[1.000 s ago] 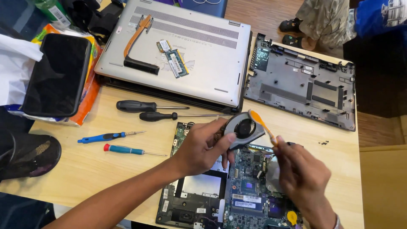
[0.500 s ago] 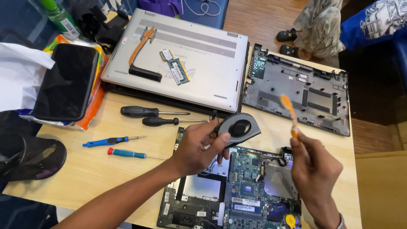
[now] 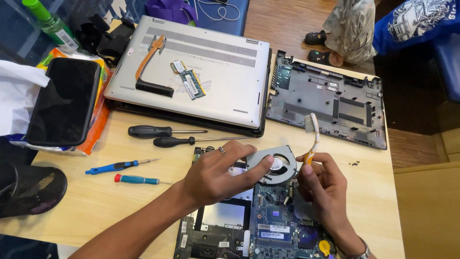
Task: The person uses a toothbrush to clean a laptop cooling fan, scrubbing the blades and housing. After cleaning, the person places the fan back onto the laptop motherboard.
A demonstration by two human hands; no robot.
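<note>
In the head view the left hand (image 3: 215, 175) lies over the opened laptop, fingers pressed onto the grey cooling fan (image 3: 275, 165), thumb and forefinger pinching its near edge so the round housing tilts up off the board. The right hand (image 3: 323, 187) sits just right of that fan, fingers curled tight around the handle of a toothbrush (image 3: 314, 136) with an orange and white stem; its bristled head points up and away from the hand, clear of the fan. Below both hands lies the blue circuit board (image 3: 282, 225) inside the dark laptop base (image 3: 211, 235), the right hand resting over its right part. Just beyond the left hand, two black-handled screwdrivers (image 3: 158, 135) lie side by side on the wooden bench (image 3: 96, 196); to that hand's left are a blue-handled screwdriver (image 3: 112, 167) and a smaller one with a teal shaft and red cap (image 3: 136, 180). Farther away from the left hand a silver laptop shell (image 3: 201, 72) lies bottom up, carrying a copper heat pipe (image 3: 148, 64) and two green memory sticks (image 3: 189, 81). Beyond the right hand is a grey bottom cover (image 3: 330, 103), inner side up. Well off to the left of the left hand a black phone (image 3: 64, 108) rests on an orange packet.
</note>
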